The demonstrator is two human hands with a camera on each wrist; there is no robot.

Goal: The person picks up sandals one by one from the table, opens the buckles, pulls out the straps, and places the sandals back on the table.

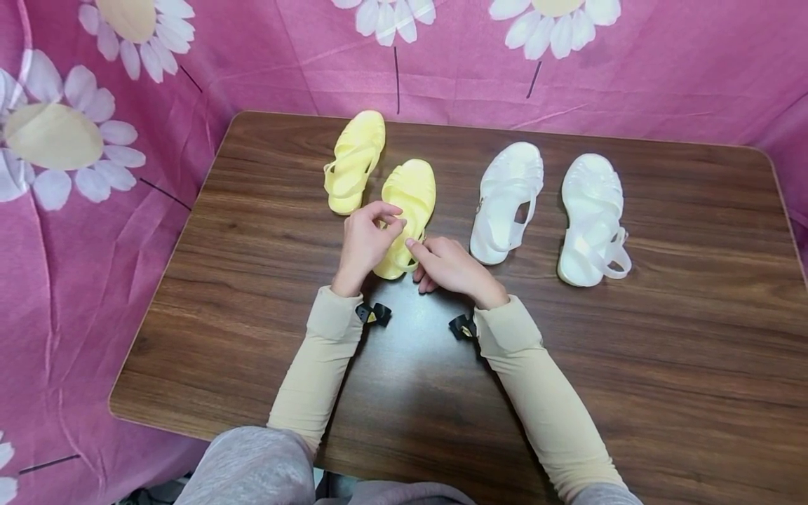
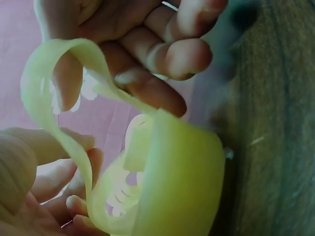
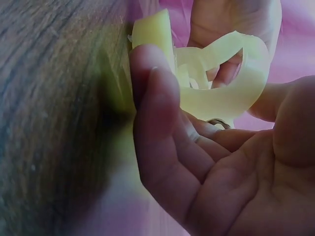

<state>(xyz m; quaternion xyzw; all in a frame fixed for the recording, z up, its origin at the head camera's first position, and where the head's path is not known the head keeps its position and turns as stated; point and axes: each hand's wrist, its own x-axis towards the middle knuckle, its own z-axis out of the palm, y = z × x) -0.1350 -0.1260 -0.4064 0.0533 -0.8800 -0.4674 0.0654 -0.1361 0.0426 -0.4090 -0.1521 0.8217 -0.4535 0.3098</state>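
Pink cloth [image 1: 252, 63] printed with daisies hangs round a dark wood-grain worktop [image 1: 227, 330]. Before you on it lies the yellow sandal [image 1: 413, 186] you are handling, toe pointing away, just right of the other yellow sandal [image 1: 358, 154] and nearer you. Farther right stand a white sandal [image 1: 505, 179] and its mate [image 1: 592, 186].

Your right hand [image 1: 456, 268] has its fingers curled about the heel strap [image 2: 35, 103], grasping it near the buckle [image 3: 219, 123]. The thumb and forefinger of your left hand [image 1: 366, 237] nearly meet over the shoe; whether they pinch the strap or merely lie beside it, I cannot tell.

You seem to be working the strap at its side. Keep the sole flat and steady the shoe with one hand, so the other pulls against something firm. Take the soft band close to the buckle; farther up the loop it would likely just bend.

Your right fingers cover most of the buckle, your left hand hides part of the shoe's middle from above, and both wrist views are soft up close, so whether the strap is fastened is hard to make out.
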